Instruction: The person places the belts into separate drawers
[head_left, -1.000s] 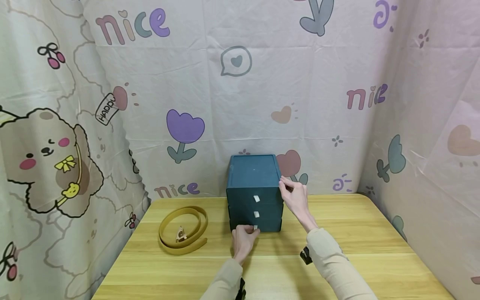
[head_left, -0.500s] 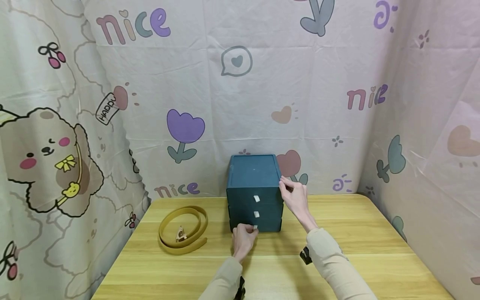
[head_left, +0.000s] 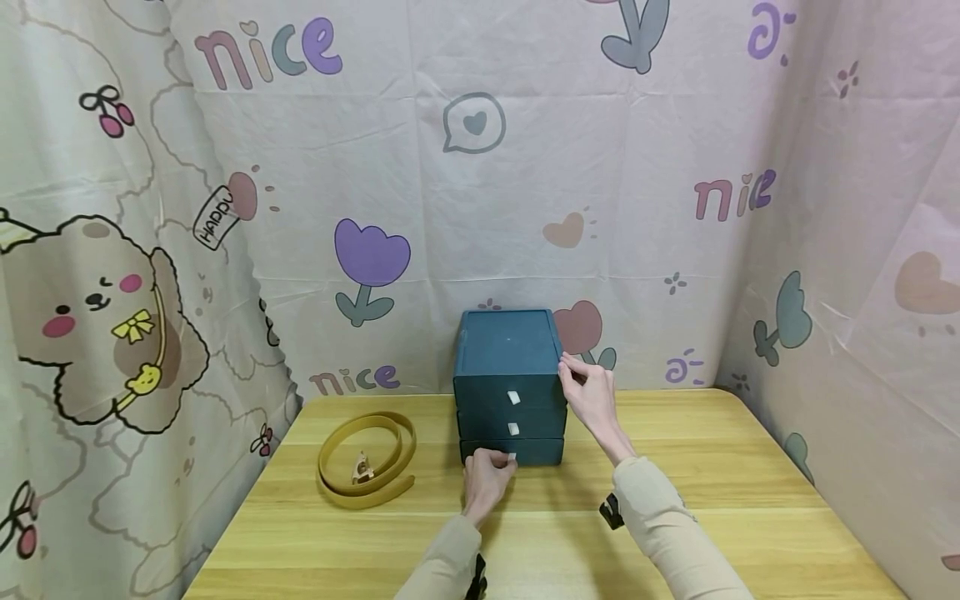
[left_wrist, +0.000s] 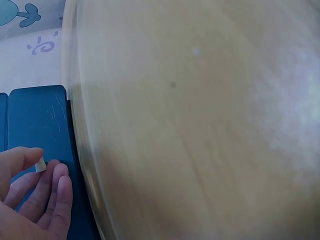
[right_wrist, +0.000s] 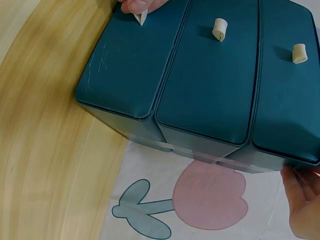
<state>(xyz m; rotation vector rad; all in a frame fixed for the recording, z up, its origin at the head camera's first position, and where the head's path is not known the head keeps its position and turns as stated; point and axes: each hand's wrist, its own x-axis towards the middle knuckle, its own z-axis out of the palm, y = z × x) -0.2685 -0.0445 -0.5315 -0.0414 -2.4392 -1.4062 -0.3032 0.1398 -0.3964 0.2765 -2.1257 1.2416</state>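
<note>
A dark teal box with three stacked drawers (head_left: 508, 342) stands at the back of the table, each drawer front bearing a small white pull tab. My left hand (head_left: 486, 482) pinches the tab (left_wrist: 41, 165) of the bottom drawer (head_left: 542, 452) between thumb and finger. That drawer sits slightly forward of the two above it. With its fingertips my right hand (head_left: 592, 398) holds the box's upper right front edge. In the right wrist view, the middle tab (right_wrist: 219, 30) and top tab (right_wrist: 299, 53) are untouched.
A coiled yellow belt (head_left: 327, 475) with a gold-coloured buckle (head_left: 362, 471) lies on the wooden table (head_left: 675, 533), left of the box. Behind the box hangs a printed curtain (head_left: 480, 208), with more cloth on both sides.
The bottom drawer has come slightly forward, its upper edge now showing beneath the middle drawer. My left hand moves with it by a little. The right hand stays at the box's edge.
</note>
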